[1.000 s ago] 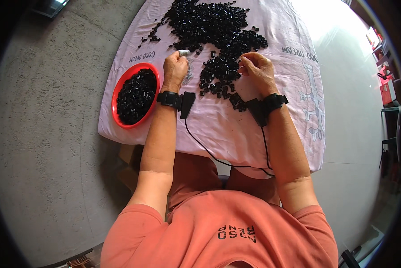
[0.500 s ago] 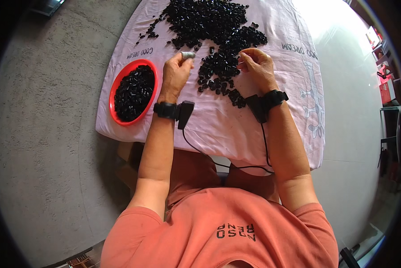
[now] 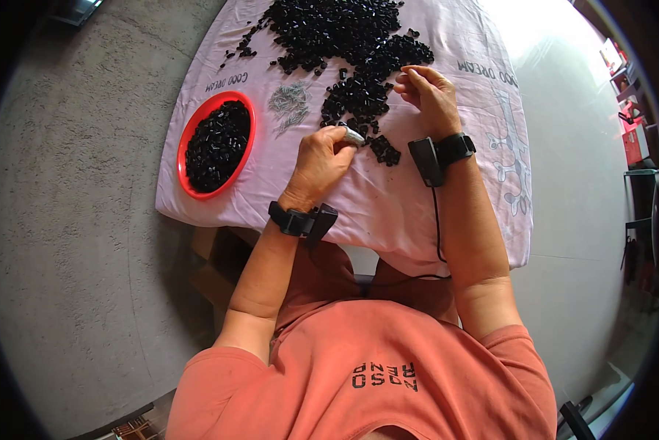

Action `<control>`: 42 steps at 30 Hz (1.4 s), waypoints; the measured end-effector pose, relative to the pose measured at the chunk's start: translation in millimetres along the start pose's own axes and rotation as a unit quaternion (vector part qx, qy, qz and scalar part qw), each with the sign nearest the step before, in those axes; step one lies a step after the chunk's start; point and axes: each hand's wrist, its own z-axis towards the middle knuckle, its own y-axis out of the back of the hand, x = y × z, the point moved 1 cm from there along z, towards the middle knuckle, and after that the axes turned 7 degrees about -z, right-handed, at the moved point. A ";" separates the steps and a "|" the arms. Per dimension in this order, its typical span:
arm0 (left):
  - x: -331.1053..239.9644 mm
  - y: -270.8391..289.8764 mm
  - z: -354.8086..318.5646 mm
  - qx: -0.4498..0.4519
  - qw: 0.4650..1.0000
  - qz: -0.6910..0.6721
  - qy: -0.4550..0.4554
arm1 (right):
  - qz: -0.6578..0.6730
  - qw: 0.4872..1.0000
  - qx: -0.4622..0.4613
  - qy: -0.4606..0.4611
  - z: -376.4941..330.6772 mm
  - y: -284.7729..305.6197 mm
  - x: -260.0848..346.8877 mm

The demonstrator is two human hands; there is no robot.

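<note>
My left hand (image 3: 321, 163) is closed in a pinch at the near left edge of a pile of small black pieces (image 3: 357, 99), with a grey wrap on one finger. Whatever lies between those fingertips is too small to make out. Beside the pile's right edge, my right hand (image 3: 434, 97) also has thumb and finger drawn together, and I cannot tell what they hold. A scatter of thin silvery pins (image 3: 289, 106) lies on the cloth, left of the pile. Some black pieces sit in a separate small cluster (image 3: 385, 150) between my hands.
A red plastic bowl (image 3: 250, 139) full of black pieces stands at the left of the pink cloth (image 3: 366, 198). At the far side spreads a larger heap of black pieces (image 3: 329, 33). Black straps with small boxes (image 3: 426, 161) sit on both wrists, joined by a cable.
My left hand has moved right and nearer to me, from over the silvery pins to the pile's near edge, uncovering the pins. My right hand has shifted slightly.
</note>
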 end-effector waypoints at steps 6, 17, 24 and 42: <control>9.3 -8.7 6.6 -0.032 0.997 0.063 -0.037 | 0.019 1.000 0.010 0.014 0.3 -0.2 -2.5; -29.6 -37.1 9.8 0.017 0.978 0.043 -0.203 | 0.003 1.000 0.004 0.021 -0.1 -3.5 -2.1; -12.5 -26.5 10.8 0.042 0.977 0.048 -0.202 | -0.030 0.999 0.015 0.027 1.9 -2.1 -5.1; 18.3 29.1 -18.7 -0.090 0.994 0.061 -0.018 | -0.060 0.985 0.163 -0.008 -12.7 -11.8 12.5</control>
